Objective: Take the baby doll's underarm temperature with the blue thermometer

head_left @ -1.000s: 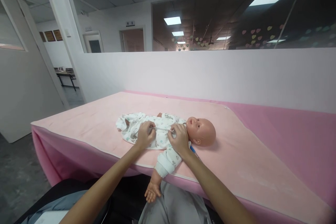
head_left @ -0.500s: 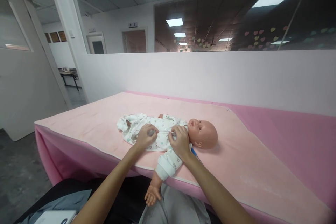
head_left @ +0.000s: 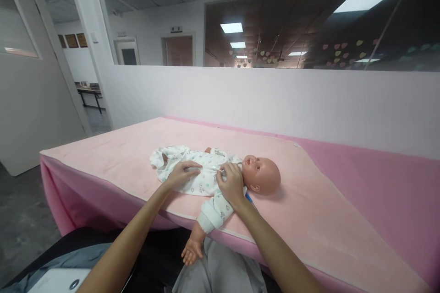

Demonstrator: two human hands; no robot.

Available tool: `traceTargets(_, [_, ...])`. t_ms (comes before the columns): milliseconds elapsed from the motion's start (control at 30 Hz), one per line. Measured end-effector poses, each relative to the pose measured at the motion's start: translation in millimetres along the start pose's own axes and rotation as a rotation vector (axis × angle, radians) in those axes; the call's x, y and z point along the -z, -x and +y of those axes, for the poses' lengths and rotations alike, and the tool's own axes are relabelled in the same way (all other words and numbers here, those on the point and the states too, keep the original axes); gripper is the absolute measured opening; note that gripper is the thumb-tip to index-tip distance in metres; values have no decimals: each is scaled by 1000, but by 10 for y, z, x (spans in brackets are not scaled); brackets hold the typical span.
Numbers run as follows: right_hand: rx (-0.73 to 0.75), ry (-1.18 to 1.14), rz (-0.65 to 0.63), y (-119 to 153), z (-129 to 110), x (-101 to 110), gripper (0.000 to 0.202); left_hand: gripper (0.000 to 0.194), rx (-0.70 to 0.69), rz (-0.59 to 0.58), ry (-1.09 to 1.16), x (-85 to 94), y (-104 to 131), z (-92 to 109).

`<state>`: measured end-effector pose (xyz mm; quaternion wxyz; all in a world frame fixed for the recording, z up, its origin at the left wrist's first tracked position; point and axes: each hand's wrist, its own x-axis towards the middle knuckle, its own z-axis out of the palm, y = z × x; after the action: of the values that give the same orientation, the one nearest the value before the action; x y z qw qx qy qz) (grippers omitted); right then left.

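A baby doll lies on its back with its head to the right, dressed in a white patterned romper. My left hand rests low over the doll's belly, its fingers stretched toward the front of the romper and the thumb apart below them. Over the chest, my right hand has its fingers bent and pinched on the romper's front edge; the fingertips are partly hidden. The doll's near arm hangs past the table edge, its bare hand palm up above my lap.
A pale pink mat covers the table, over a darker pink cloth. Part of a blue object shows beside the doll's shoulder. Behind the table rises a white wall. A white device lies at lower left.
My left hand has slid left, away from my right hand, and its curled fingers have straightened. My right hand stays at the doll's chest. The view has shifted slightly.
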<state>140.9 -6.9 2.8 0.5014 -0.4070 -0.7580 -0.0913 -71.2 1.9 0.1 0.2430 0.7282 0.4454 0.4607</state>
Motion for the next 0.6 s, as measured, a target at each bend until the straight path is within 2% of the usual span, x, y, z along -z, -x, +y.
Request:
traceTargets(167, [2,8,-10,0,8,-13,5,23,-8,40,40,8,10,-31])
traceTargets(333, [0,1,-12,-6,-3,-3,6,21,-31,27,74,1,22,-34])
traceTargets(600, [12,5,-15,-4,15,-11,6,7,-97,92,29,-32,12,-92])
